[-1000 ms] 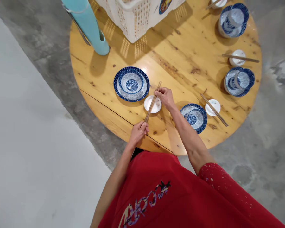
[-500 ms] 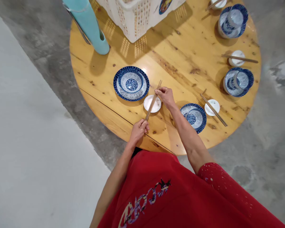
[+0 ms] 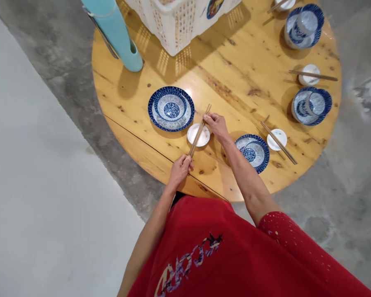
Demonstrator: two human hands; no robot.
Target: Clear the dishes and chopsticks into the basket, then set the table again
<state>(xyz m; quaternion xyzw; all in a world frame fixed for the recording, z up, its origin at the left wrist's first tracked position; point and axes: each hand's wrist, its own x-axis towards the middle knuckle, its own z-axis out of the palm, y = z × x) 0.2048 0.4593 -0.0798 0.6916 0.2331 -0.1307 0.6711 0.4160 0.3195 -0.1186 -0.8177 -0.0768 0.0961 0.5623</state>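
A pair of brown chopsticks (image 3: 198,135) lies across a small white dish (image 3: 206,137). My left hand (image 3: 181,168) is closed around their lower end, near the table's front edge. At the upper end, my right hand (image 3: 215,125) pinches them between thumb and fingers. Just left of the dish sits a blue-patterned plate (image 3: 151,113) with a smaller blue-and-white bowl or dish (image 3: 171,109) on it. My right forearm passes over the left side of another blue-rimmed plate (image 3: 261,166), hiding part of it.
The round wooden table (image 3: 235,95) carries a white plastic basket (image 3: 173,39) and a light-blue cylindrical holder (image 3: 123,45) at the back. Along the right side stand stacked blue-and-white bowls with cups (image 3: 312,105) and white dishes (image 3: 277,136) with chopsticks across them.
Both hands keep their hold on the chopsticks over the white dish. Only a very slight shift of the right hand and of the view shows.
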